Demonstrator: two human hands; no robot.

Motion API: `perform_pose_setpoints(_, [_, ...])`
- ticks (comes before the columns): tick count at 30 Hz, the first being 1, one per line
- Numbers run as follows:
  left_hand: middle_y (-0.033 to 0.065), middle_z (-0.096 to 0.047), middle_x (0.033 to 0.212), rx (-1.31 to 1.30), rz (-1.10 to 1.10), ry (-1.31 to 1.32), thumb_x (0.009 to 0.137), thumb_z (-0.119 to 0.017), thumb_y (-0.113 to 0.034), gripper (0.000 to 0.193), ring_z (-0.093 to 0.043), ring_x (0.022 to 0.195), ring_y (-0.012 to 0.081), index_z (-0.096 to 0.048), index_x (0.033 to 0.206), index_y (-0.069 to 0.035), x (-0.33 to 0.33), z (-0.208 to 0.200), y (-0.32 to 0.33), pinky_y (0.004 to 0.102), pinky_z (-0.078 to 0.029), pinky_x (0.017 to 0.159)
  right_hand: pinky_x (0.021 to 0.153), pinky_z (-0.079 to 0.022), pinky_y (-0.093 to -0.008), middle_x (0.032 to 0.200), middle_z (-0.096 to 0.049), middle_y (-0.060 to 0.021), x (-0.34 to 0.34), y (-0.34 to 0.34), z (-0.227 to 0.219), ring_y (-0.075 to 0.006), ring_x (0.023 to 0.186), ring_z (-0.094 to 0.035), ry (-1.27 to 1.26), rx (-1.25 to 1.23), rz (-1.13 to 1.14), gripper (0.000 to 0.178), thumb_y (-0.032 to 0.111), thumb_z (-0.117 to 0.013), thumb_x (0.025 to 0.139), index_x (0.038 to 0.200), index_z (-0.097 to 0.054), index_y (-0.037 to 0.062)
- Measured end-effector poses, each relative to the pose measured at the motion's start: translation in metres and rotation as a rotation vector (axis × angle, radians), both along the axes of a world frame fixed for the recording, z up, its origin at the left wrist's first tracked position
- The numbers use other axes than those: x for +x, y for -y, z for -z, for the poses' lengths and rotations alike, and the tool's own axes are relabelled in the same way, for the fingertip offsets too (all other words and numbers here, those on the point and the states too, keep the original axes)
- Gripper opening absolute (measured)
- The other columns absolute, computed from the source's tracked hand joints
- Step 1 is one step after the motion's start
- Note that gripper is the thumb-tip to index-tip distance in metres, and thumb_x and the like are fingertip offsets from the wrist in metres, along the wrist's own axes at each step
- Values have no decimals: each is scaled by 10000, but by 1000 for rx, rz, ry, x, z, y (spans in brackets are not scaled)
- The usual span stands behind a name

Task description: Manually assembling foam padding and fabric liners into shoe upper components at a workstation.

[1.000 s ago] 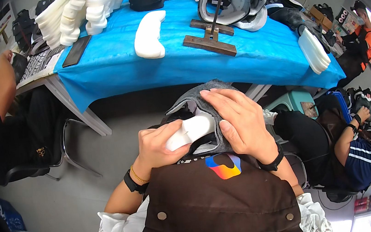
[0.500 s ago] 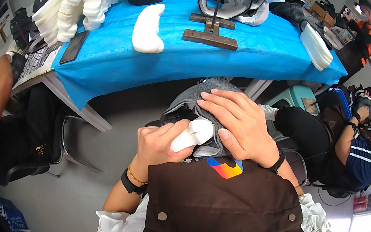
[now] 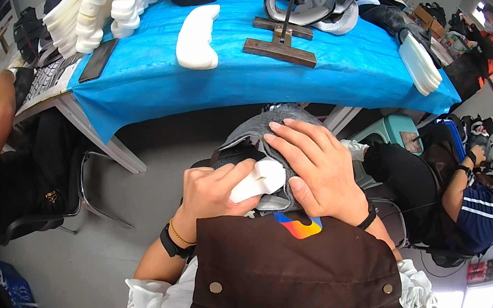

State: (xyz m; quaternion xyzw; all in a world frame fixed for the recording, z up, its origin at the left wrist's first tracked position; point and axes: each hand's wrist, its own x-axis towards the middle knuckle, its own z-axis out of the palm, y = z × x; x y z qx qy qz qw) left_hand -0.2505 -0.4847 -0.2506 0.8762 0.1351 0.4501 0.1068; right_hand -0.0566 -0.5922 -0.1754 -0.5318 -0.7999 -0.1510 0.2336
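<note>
My left hand [image 3: 213,190] is closed around a white foam pad [image 3: 262,180], thumb and forefinger pressed along it. The pad's far end sits at the opening of a grey felt-like fabric piece [image 3: 273,123] with a dark inside, held in front of my apron. Across the top of this fabric lies my right hand [image 3: 320,166], fingers stretched out and thumb apart, its thumb near the opening's edge beside the pad. How deep the pad reaches into the fabric is hidden.
Ahead stands a table with a blue cover [image 3: 146,92]. It carries a curved white foam piece [image 3: 195,40], stacked white foam [image 3: 79,20], a dark bar [image 3: 98,61] and a wooden-footed stand [image 3: 279,51]. People sit at left and right, near a green stool [image 3: 388,130].
</note>
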Motion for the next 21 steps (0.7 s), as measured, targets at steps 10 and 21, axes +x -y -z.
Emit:
perform_pose_setpoints(10, [64, -677, 763, -92, -12, -77, 602, -820, -331, 479, -648, 604, 226, -682, 970, -58, 0, -11, 12, 308, -477, 552, 989, -379, -470, 1341, -493, -167, 5, 6, 5, -355, 1222, -465, -18, -62, 1, 558, 369, -412, 892, 1328, -496, 32])
perform_pose_setpoints(21, [68, -632, 702, -152, 89, 7, 743, -744, -313, 340, -603, 536, 235, -679, 945, -48, 7, -12, 2, 305, -453, 502, 995, -377, -465, 1413, -440, -204, 6, 8, 15, -361, 1216, -475, -34, -36, -23, 593, 393, -418, 906, 1340, -471, -8])
